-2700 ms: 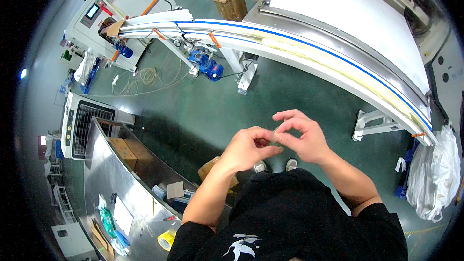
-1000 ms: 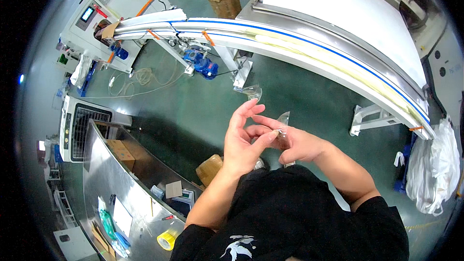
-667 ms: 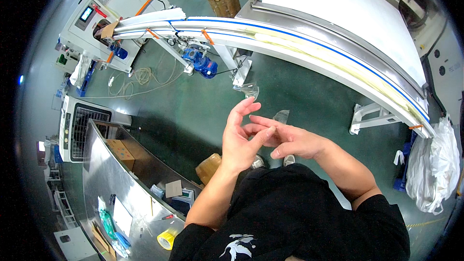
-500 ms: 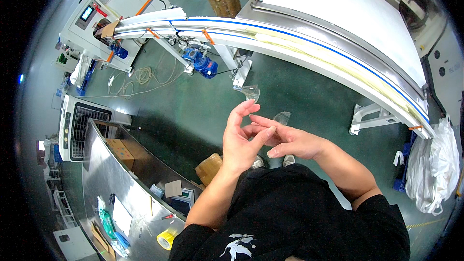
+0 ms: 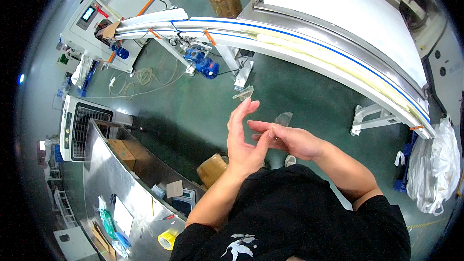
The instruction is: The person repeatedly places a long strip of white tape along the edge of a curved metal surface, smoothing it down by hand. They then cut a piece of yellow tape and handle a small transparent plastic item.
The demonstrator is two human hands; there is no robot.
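Note:
In front of my body both hands meet over the floor, working at thin clear plastic film. My left hand (image 5: 245,142) has its fingers upright and its thumb against the tips of my right hand (image 5: 295,141). Crumpled clear film (image 5: 244,93) sticks out above the left fingertips. Another clear flap (image 5: 284,118) shows behind the right hand's knuckles. Whether both flaps are one piece is hidden by the hands. My right hand comes in from the right, its thumb and fingers pinched together near the left thumb.
A long conveyor (image 5: 309,50) with blue edging curves across ahead, with a blue motor (image 5: 203,64) under it. At left is a metal table (image 5: 113,174) bearing a yellow tape roll (image 5: 166,239). A cardboard box (image 5: 212,170) stands by my feet; white plastic bags (image 5: 432,169) are at right.
The film above my left fingertips has folded and shifted slightly left. My left fingers have straightened and drawn a little apart from the right fingers; the thumb now touches the right fingertips.

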